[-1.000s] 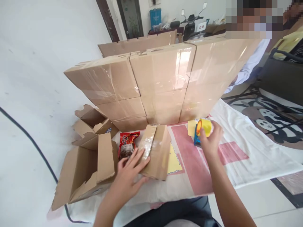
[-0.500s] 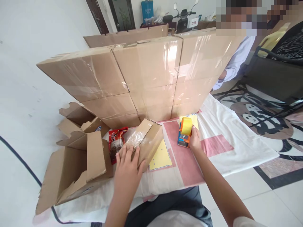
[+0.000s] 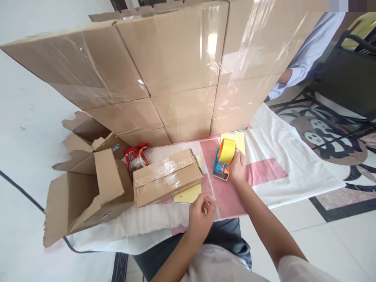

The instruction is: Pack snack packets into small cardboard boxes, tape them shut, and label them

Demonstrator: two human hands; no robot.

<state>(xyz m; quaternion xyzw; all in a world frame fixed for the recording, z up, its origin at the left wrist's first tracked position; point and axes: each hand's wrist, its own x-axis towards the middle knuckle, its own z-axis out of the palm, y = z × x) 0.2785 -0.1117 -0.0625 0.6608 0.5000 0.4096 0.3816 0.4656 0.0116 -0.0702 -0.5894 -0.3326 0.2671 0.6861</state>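
Note:
My right hand [image 3: 237, 165] is closed around a tape dispenser [image 3: 221, 168] with a roll of yellow tape [image 3: 227, 150], held above the pink and white cloth. In front of me hovers my left hand [image 3: 200, 215], its fingers curled in toward the thumb, with nothing visible in them. Just beyond it lies a small closed carton [image 3: 169, 176], with shiny clear tape across its top seam. Neither hand touches this carton. Part of a yellow patch [image 3: 188, 195] on the cloth shows from beneath the carton.
Open cardboard boxes [image 3: 82, 192] stand at the left by the wall. A red snack packet [image 3: 136, 158] lies between them and the small carton. Behind rises a wall of taped cartons [image 3: 176, 55]. At the right are a person's sleeve [image 3: 311, 55] and a dark chair [image 3: 343, 78].
My left hand has let go of the small carton and moved right, toward me. The carton now lies turned more lengthwise. My right hand still holds the tape dispenser. The view has tilted down.

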